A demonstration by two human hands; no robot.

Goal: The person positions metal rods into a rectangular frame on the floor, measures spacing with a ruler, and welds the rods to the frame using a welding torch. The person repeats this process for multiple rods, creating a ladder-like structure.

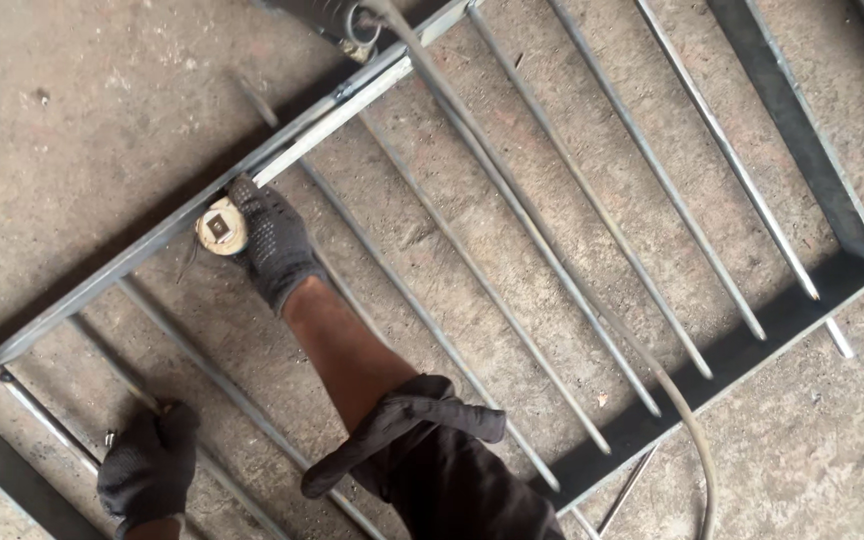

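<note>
A steel frame with several thin parallel bars lies flat on the concrete floor. My right hand, in a black knit glove, holds a round tan tape measure against the frame's long angle-iron rail. The tape's pale blade runs up and right along that rail. My left hand, also gloved, is closed in a fist on a thin steel rod at the lower left, near the frame's corner.
A grey hose or cable curves from the top across the bars to the bottom right. A dark flat steel band forms the frame's right and lower sides. A metal fitting sits at the top edge.
</note>
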